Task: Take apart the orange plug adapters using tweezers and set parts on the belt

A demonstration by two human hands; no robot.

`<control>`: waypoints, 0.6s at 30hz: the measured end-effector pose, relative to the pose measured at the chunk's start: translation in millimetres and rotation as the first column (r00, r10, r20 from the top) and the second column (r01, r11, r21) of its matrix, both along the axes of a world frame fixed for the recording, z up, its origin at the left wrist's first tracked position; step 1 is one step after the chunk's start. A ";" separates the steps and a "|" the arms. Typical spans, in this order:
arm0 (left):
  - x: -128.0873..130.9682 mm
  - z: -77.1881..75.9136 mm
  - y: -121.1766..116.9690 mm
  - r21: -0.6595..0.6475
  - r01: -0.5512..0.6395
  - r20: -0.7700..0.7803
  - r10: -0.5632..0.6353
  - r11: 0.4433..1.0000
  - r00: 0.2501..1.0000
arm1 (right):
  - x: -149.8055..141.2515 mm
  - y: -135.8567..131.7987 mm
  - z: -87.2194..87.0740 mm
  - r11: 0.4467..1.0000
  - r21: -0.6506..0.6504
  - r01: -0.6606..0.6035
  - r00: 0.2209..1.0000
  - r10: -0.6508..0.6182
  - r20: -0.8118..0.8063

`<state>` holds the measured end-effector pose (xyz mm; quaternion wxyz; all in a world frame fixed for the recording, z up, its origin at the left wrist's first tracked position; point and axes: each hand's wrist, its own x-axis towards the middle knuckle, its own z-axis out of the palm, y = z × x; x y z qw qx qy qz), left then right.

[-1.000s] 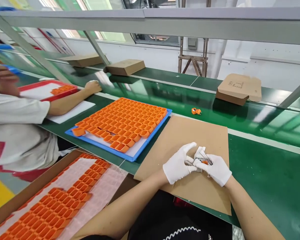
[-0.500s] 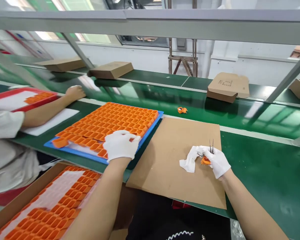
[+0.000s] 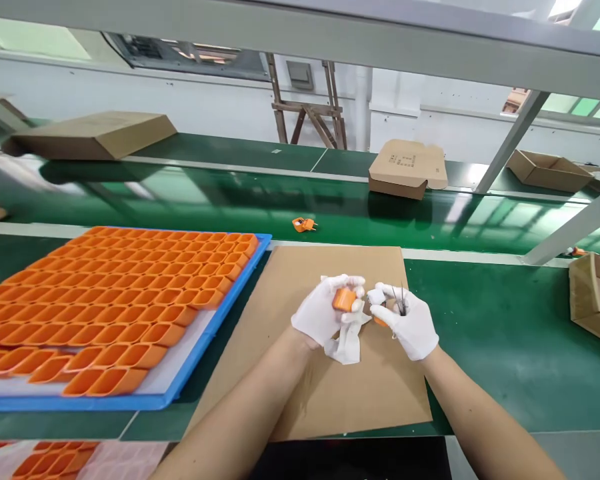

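Note:
My left hand (image 3: 320, 313), in a white glove, is closed on an orange plastic housing (image 3: 344, 299) above the cardboard sheet. A white cloth (image 3: 347, 343) hangs below its fingers, apparently caught in the same hand. Close beside it, my gloved right hand (image 3: 414, 328) grips tweezers (image 3: 402, 301), their tips pointing up. A small white block (image 3: 376, 297) shows at the right fingertips, and under them is an orange part (image 3: 380, 321), mostly hidden. To the left, a blue tray (image 3: 205, 340) bears rows of orange housings (image 3: 145, 293) like the held one.
Under my hands lies a cardboard sheet (image 3: 300, 413) on the green bench (image 3: 495, 347). An orange part with metal pins (image 3: 304, 225) rests on the green strip beyond. A flattish carton (image 3: 407, 167) sits on the far ledge, and an open box (image 3: 597, 293) stands at right.
My left hand has moved from the tray to beside my right hand, now with an orange housing. The cloth hangs under the left hand. My view has turned right; the co-worker is out of sight.

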<state>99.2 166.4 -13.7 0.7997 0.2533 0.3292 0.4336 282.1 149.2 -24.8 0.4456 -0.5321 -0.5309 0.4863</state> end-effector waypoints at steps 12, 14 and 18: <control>10.2 -22.4 -17.4 0.090 -0.020 -0.355 0.050 0.996 0.933 | -6.9 -10.6 -6.8 0.983 0.160 -0.087 0.966 0.044 0.254; 9.1 -19.9 -17.0 0.075 -0.019 -0.301 0.041 0.997 0.953 | -4.2 -10.2 -1.8 0.984 0.116 -0.138 0.966 0.108 0.233; 5.8 -14.5 -19.4 0.021 0.083 -0.249 -0.075 0.996 0.966 | 1.3 -8.7 4.5 0.984 0.087 -0.155 0.963 0.131 0.234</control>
